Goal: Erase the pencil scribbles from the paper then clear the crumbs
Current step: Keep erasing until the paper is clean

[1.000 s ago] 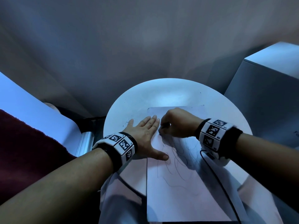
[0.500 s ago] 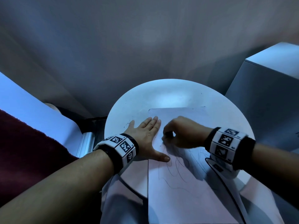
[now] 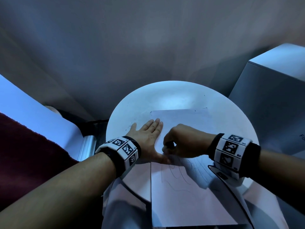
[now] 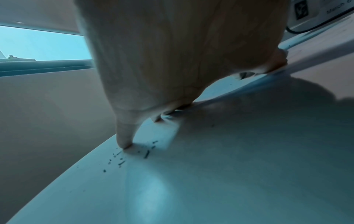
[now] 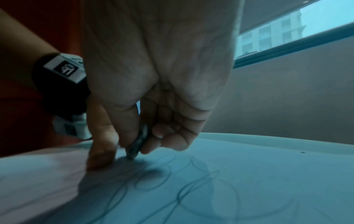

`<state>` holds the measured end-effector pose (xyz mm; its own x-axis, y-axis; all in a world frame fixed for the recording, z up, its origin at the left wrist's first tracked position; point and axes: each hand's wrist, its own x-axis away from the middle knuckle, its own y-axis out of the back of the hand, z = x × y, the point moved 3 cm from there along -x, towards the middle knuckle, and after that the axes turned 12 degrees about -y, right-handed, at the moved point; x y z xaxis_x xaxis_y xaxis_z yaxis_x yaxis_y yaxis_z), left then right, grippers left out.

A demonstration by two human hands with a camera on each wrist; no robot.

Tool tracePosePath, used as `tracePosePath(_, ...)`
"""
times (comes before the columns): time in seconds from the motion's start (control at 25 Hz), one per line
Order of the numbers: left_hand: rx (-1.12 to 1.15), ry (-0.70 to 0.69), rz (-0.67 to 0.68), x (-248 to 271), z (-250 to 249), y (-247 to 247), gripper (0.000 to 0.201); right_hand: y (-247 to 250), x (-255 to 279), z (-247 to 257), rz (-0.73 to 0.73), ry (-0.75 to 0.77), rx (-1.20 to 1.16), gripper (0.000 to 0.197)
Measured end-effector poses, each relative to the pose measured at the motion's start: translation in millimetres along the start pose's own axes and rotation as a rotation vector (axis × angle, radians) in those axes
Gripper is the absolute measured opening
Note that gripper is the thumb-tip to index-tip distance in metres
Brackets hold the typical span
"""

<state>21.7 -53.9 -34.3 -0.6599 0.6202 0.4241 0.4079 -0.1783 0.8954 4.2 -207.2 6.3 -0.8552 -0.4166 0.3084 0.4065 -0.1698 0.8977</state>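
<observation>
flat left hand [image 3: 145, 136], right hand [image 3: 183, 142] pinching eraser [image 5: 138, 144]

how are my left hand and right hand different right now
The left hand lies flat, fingers straight, on the paper's left edge and the table; the right hand is curled, pinching a dark eraser whose tip meets the scribbles. The left hand's little finger sits among crumbs on the table; the right works over the paper. Both wear marker wristbands.
</observation>
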Motion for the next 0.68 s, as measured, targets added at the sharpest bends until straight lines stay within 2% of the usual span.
tracePosePath(0.16, 0.008, 0.002, -0.002, 0, 1, 0, 0.135, 13, -16, -10, -0.076, -0.076, -0.070, 0.022)
tracePosePath(0.32, 0.003, -0.003, -0.015, 0, -1, 1, 0.133, 9, -9, -14, -0.017, -0.088, -0.103, 0.017)
tracePosePath(0.48, -0.044, -0.032, -0.045, -4, -9, 15, 0.129, 27, -12, -35, -0.176, -0.187, -0.231, 0.015)
tracePosePath(0.68, -0.014, -0.048, -0.035, -11, -17, 17, 0.133, 18, -14, -30, -0.202, -0.137, -0.136, 0.007)
